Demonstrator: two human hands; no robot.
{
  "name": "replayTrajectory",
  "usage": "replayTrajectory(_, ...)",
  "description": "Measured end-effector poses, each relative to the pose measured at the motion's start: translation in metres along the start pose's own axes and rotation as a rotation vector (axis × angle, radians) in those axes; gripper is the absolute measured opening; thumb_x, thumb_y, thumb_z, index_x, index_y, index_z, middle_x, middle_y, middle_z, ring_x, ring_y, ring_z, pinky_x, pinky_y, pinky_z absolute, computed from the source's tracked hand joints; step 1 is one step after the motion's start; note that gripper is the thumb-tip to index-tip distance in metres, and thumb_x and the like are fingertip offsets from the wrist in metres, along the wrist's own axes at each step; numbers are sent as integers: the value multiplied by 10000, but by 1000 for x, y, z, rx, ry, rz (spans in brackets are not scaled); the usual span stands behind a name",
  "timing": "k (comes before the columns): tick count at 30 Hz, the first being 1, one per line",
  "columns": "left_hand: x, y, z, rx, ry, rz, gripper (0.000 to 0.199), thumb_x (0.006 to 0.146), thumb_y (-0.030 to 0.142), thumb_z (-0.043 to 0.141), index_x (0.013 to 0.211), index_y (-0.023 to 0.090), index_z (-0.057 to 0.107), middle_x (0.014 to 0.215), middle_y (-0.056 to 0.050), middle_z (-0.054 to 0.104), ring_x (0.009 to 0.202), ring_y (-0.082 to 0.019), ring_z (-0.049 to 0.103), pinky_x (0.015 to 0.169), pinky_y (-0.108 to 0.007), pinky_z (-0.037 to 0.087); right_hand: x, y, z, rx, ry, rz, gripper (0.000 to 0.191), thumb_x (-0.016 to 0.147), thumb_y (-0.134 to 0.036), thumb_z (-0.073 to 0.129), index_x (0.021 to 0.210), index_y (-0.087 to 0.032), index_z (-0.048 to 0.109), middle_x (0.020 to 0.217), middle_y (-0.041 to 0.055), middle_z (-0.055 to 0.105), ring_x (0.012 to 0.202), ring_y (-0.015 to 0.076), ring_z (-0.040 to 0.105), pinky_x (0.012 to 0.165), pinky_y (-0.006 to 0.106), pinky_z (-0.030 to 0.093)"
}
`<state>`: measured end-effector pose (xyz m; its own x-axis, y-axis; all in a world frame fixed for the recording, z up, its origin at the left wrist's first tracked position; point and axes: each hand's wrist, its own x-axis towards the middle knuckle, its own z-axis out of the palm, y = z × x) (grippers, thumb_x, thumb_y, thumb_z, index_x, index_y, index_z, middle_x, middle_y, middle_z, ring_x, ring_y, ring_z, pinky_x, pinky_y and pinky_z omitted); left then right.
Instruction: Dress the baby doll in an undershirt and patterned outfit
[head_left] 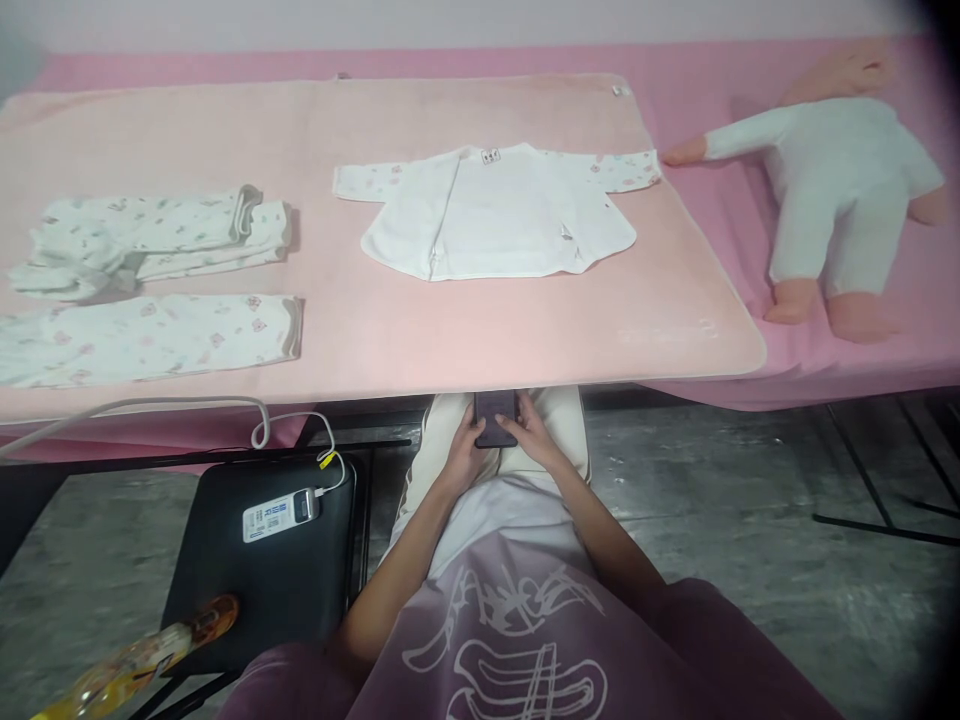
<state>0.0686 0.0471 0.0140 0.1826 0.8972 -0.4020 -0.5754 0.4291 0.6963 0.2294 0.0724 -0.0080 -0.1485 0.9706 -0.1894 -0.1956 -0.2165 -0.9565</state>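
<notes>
Both my hands hold a dark phone [496, 420] over my lap, below the table's front edge. My left hand [466, 450] grips its left side and my right hand [531, 432] its right side, both thumbs over the screen. Beyond them, a small white baby top [495, 220] with patterned sleeves lies spread flat on a light pink mat [465, 340]. To its left are folded patterned baby clothes [172, 225] and another patterned garment [165, 338]. A baby doll [844, 190] in white clothing lies to the right on the pink cloth [720, 130].
At the lower left, a black stool [262, 590] bears a white power bank [279, 515] with a cable [259, 420] running from it. A bottle with yellow contents [127, 675] stands beside it. Black metal legs [862, 480] show at the right.
</notes>
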Motion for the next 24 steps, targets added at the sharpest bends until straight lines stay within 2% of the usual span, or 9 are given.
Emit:
replayTrajectory(2,0,1,-2,13,8,-4,708,925,397,895,1583,274,666,1563,-88,714,1550,-312,593,1282,-420,491,-1,-5,-2,29,-25,10,827,932,-582,790,1670,-308,535,1643,80,627,1530,285,581,1363,440,424)
replayTrajectory(6,3,-1,-2,-41,-11,8,612,937,502,865,1473,244,726,1537,-101,725,1531,-328,608,1265,-434,512,-3,-11,-7,73,-48,46,791,920,-530,756,1657,-315,568,1699,45,592,1623,278,501,1429,434,312)
replayTrajectory(14,9,-7,7,48,119,70,576,958,554,860,1423,235,742,1477,-88,751,1453,-300,657,1184,-374,551,-5,-13,-7,75,-50,75,811,884,-561,796,1631,-324,584,1676,39,613,1701,286,398,1423,467,339)
replayTrajectory(19,4,-2,2,-13,7,18,580,971,549,846,1452,243,735,1539,-102,718,1524,-320,610,1248,-418,520,-3,-9,-9,47,-42,77,799,939,-636,769,1645,-319,573,1675,59,608,1643,273,476,1413,455,349)
replayTrajectory(24,-2,2,-3,2,-65,-33,783,905,401,927,1621,293,629,1592,-109,685,1501,-312,631,1262,-436,499,-2,0,-15,53,-29,98,806,939,-662,767,1637,-299,595,1731,56,560,1703,255,399,1450,444,263)
